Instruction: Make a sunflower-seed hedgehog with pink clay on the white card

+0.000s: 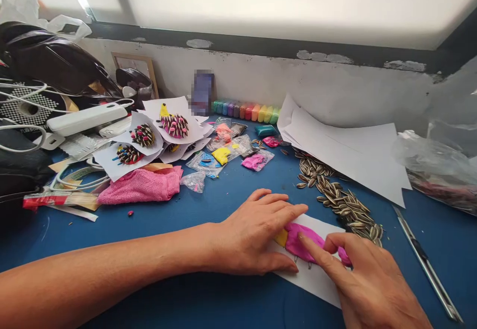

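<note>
Blue tabletop [149,219] is covered at left by a black bag [48,55], at right by a white paper stack [346,142]; sunflower seeds [346,205] are spilled from under the stack's near edge. Left hand [253,232] is laid palm down at the left end of a paper card [320,284], thumb and index spread wide either side of the yellow end, nothing seen gripped. Right hand [372,274] is set over the card's right side: one extended fingertip is pressed on magenta clay [305,249], another finger is bent; underside is hidden, so whether anything is pinched there cannot be told. Utility knife [421,254] is laid at far right, apart from the right hand. Pink cloth [143,186] and white power strip [87,119] are placed at left; paper-mounted seed figures [174,126] are piled beside them. Coloured clay packs [248,112] are lined up along the wall, with opened clay packets [257,161] scattered in front. Magenta clay is spread flat on the card, between the hands, joined at its left by yellow clay [281,238]. Short leg marks [309,265] are drawn below it. Red bit [130,213] is left near the cloth.
</note>
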The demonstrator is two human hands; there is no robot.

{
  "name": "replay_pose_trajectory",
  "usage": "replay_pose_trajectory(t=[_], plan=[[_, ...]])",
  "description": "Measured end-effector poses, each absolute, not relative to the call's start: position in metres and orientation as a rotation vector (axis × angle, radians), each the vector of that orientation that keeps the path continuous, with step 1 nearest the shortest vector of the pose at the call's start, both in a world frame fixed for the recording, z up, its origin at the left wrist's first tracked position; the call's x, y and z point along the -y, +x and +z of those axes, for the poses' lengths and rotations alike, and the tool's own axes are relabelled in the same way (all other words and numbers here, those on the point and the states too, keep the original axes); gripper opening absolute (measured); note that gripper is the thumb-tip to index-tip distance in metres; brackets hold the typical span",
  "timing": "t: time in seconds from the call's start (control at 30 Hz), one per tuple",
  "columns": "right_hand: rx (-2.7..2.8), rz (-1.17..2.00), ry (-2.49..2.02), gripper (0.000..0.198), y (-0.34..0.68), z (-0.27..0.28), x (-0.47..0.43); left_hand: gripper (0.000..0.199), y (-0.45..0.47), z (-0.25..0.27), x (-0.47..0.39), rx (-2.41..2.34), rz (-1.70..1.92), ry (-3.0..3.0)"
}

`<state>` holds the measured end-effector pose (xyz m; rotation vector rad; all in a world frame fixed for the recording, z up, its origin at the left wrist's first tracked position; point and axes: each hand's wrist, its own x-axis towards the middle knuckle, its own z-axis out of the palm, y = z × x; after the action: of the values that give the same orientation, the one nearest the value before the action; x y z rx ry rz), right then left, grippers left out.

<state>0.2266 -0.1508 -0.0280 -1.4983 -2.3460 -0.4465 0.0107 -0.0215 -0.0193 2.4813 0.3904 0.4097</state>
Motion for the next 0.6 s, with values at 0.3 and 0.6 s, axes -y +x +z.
replay_pose_trajectory(t=[0.3, 0.6], plan=[[2.471, -0.502, -1.45, 0.06, 0.226, -0.02, 0.151, 0.075, 0.008, -0.017, 0.006, -0.28, 0.369, 2.497], [2.48, -0.482, -1.443, 0.058, 0.217, -0.019, 0.155, 0.077, 0.006, -0.022, 0.004, -0.258, 0.262, 2.492]])
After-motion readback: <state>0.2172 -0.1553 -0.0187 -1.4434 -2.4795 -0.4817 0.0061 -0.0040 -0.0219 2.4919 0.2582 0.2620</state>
